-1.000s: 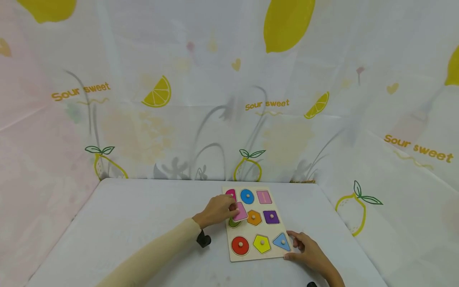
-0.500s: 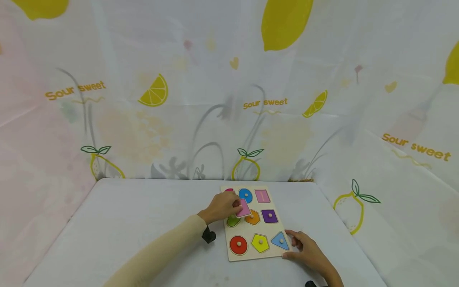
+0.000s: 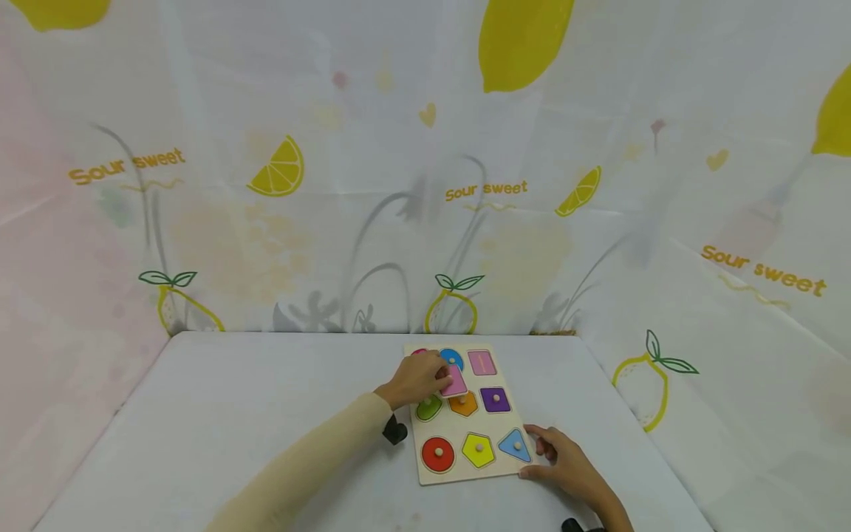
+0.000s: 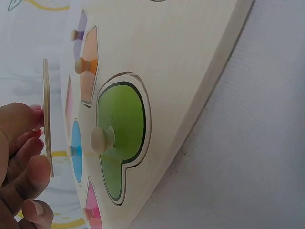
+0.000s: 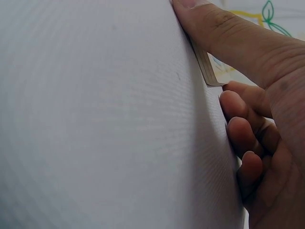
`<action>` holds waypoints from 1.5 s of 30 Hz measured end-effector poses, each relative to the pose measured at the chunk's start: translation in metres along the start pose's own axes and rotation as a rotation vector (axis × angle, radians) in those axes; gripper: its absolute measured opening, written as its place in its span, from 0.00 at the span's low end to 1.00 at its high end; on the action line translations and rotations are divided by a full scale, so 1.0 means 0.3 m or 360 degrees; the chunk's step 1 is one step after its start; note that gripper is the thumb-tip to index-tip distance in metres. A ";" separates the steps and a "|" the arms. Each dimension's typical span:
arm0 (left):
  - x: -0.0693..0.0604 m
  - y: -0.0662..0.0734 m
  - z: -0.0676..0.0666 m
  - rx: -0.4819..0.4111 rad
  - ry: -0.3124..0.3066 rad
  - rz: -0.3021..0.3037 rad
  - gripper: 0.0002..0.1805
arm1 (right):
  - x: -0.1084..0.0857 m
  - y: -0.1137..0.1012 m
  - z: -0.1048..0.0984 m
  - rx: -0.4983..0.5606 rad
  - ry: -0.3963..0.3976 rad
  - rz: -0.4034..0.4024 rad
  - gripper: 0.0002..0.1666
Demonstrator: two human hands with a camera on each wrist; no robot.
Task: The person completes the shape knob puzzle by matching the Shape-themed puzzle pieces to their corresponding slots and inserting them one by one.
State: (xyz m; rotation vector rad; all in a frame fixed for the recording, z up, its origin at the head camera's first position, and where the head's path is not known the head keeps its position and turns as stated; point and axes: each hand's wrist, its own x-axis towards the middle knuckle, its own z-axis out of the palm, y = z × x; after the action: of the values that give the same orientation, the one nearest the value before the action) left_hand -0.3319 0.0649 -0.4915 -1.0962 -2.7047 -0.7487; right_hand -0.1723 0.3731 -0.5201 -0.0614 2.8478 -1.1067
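A pale wooden puzzle board [image 3: 452, 426] lies on the white table with coloured knobbed pieces in it. Over its upper left part my left hand [image 3: 415, 378] pinches a pink square puzzle piece [image 3: 456, 383]. The left wrist view shows that piece edge-on, held clear of the board. Its knob is hidden by the fingers. At the board's near right corner my right hand [image 3: 570, 467] grips the edge, thumb on the near side and index finger on the right side. A pink recess [image 3: 482, 363] with a light line shows at the board's far right corner.
Near the left hand sit a green piece [image 4: 123, 121], a blue circle [image 3: 452, 360] and an orange piece [image 3: 464, 403]. A purple square [image 3: 495, 400], red circle [image 3: 438, 454], yellow pentagon [image 3: 479, 450] and blue triangle [image 3: 515, 445] fill other places. A lemon-print curtain [image 3: 372, 244] stands behind.
My left hand has moved right and slightly away over the board with the pink piece, uncovering the green piece. The right hand stays at the corner. The whole view has shifted slightly.
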 end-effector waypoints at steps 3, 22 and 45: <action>0.016 0.009 0.003 -0.0008 -0.0001 -0.0003 0.10 | -0.002 0.002 -0.003 0.0010 0.0000 0.0009 0.49; 0.091 0.012 0.055 0.0040 0.0037 0.0067 0.09 | -0.012 0.023 0.000 0.0011 0.0023 0.0011 0.49; 0.166 0.031 0.095 -0.0006 0.0029 0.0026 0.09 | 0.014 0.017 0.007 -0.0014 0.0011 -0.0028 0.49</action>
State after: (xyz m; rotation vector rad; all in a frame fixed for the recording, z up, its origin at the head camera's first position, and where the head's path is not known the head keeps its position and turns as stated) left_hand -0.3601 0.1154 -0.4980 -1.1056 -2.6769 -0.7577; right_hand -0.1762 0.3751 -0.5253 -0.0838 2.8637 -1.0995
